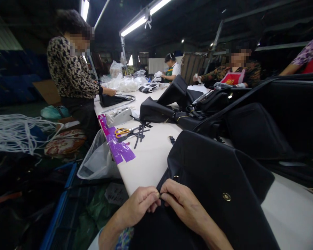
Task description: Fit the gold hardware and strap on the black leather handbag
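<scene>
A large black bag (203,166) lies over the table's near edge and down in front of me, with a round gold-coloured metal fitting (226,197) on its panel. At the bag's left edge my left hand (143,201) and my right hand (181,201) meet, fingertips pinched together. Between them shows a small gold-coloured metal piece (160,196), mostly hidden by the fingers. Its exact kind cannot be made out. Just above my right hand another small gold-coloured fitting (176,177) sits on the bag.
Yellow-handled scissors (122,132), black straps (139,137) and a tape dispenser (120,116) lie on the white table (148,156). More black bags (159,109) are heaped beyond. A clear plastic bag (96,159) hangs at the left edge. Several co-workers stand or sit around the table.
</scene>
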Demonstrator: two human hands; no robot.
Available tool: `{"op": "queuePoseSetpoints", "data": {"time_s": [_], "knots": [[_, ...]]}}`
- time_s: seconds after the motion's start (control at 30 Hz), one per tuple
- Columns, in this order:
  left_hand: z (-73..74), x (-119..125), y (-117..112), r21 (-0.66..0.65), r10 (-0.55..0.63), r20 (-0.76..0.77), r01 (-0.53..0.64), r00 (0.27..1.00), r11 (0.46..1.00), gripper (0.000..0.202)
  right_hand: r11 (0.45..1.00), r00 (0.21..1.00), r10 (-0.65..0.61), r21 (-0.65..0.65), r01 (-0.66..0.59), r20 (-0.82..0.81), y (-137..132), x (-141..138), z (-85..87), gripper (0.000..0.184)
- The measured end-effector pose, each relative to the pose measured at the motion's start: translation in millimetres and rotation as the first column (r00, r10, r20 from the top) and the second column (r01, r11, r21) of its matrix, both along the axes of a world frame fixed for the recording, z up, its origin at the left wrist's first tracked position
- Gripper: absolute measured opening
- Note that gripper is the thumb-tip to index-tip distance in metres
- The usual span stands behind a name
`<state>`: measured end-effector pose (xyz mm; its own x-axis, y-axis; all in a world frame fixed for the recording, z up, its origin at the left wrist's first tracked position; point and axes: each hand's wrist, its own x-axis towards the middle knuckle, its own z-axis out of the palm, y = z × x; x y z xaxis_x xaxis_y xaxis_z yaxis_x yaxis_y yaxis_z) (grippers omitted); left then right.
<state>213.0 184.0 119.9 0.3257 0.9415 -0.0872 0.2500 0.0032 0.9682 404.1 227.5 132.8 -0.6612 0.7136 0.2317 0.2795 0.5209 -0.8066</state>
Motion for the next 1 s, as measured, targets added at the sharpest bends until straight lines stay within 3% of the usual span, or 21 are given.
{"op": "queuePoseSetpoints", "data": {"time_s": [0.1,0.23,0.37,0.5,0.63,0.8,1.0], "knots": [[5.5,-1,-4,0.042,0.0,-0.073,0.003,0.997,0.999,0.038,0.997,1.0,0.014,0.076,-0.015,0.01,-4,-1,-5.7,0.017],[11.3,-3,-15,0.132,0.131,-0.185,-0.108,0.974,0.985,0.025,0.955,0.996,-0.072,0.291,0.055,0.05,-12,-5,-22.7,0.027],[11.2,-5,-24,-0.019,0.222,-0.087,-0.224,0.971,0.974,0.017,0.869,0.985,-0.166,0.479,0.125,0.045,-18,-8,-34.7,0.03],[11.6,3,-23,-0.041,0.274,-0.168,-0.285,0.947,0.958,0.037,0.788,0.979,-0.197,0.603,0.125,0.055,-20,-9,-34.2,0.035],[8.7,14,-14,-0.04,0.304,-0.307,-0.331,0.902,0.943,0.045,0.764,0.976,-0.216,0.625,0.158,0.018,-22,-10,-32.7,0.037],[2.3,14,-10,-0.253,0.228,-0.094,-0.244,0.969,0.936,0.036,0.787,0.976,-0.219,0.593,0.171,0.01,-22,-11,-35.5,0.036],[-0.2,9,-12,-0.415,0.2,0.105,-0.14,0.974,0.899,0.04,0.817,0.977,-0.208,0.542,0.196,-0.04,-20,-11,-37.2,0.032]]}}
